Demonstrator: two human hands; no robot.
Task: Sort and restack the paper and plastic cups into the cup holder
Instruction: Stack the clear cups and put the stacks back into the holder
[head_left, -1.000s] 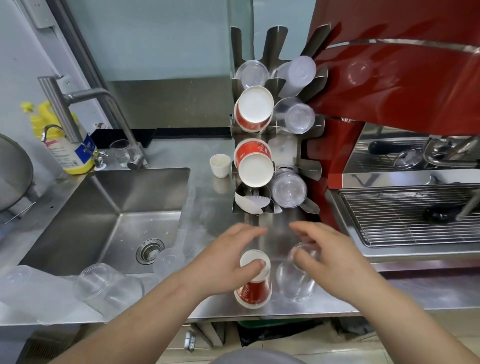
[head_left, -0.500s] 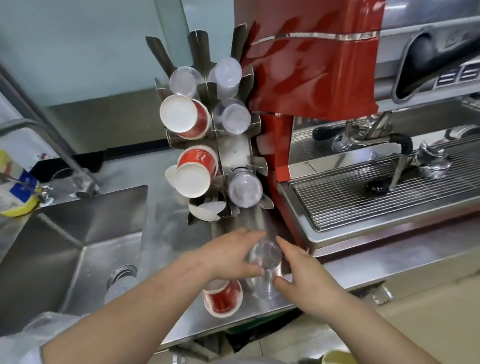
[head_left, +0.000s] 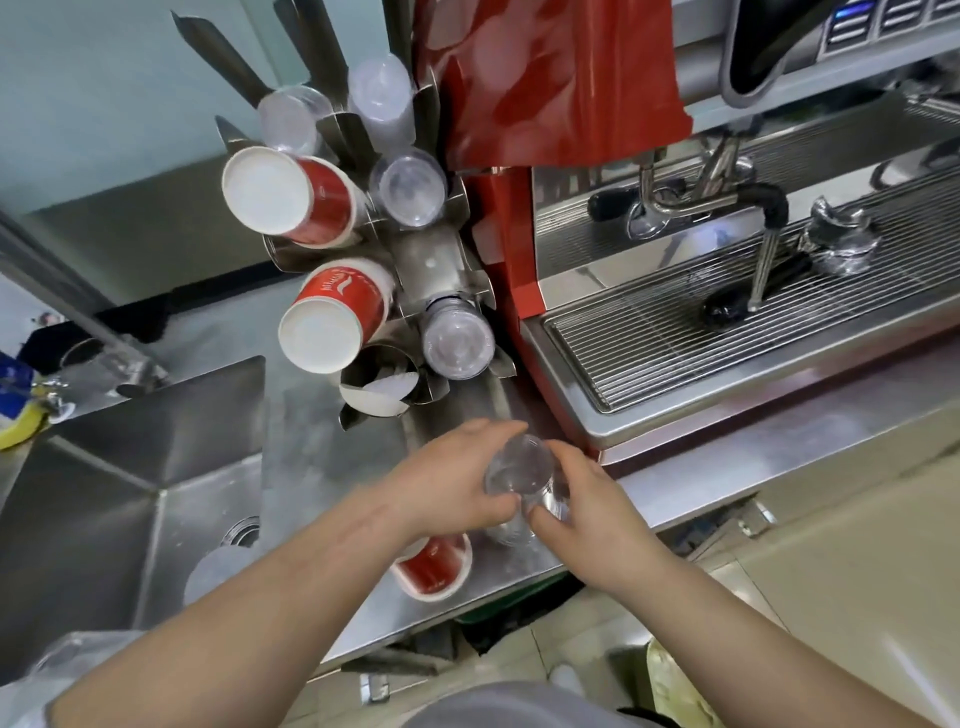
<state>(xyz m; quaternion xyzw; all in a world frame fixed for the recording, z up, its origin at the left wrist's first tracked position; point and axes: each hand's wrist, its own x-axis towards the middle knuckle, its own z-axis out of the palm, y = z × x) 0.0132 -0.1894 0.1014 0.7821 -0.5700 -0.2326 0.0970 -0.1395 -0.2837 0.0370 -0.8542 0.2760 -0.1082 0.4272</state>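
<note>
My left hand (head_left: 457, 480) and my right hand (head_left: 584, 506) both grip a stack of clear plastic cups (head_left: 519, 470), upside down, at the counter's front edge. Under my left wrist a red paper cup (head_left: 434, 569) stands upside down on the counter. Behind them the steel cup holder (head_left: 431, 260) carries two stacks of red paper cups (head_left: 322, 200) (head_left: 337, 312) on its left side, clear plastic cup stacks (head_left: 410, 189) (head_left: 457, 340) on its right, and small white paper cups (head_left: 376, 397) at the bottom.
A red espresso machine (head_left: 545, 83) with its drip grate (head_left: 753, 322) stands right of the holder. A steel sink (head_left: 130, 467) lies to the left, with a tap (head_left: 104, 348) behind it and clear plastic cups (head_left: 218, 566) near its front rim.
My left hand left the red paper cup and joined my right hand on the clear cup stack, which rose off the counter. My head turned right.
</note>
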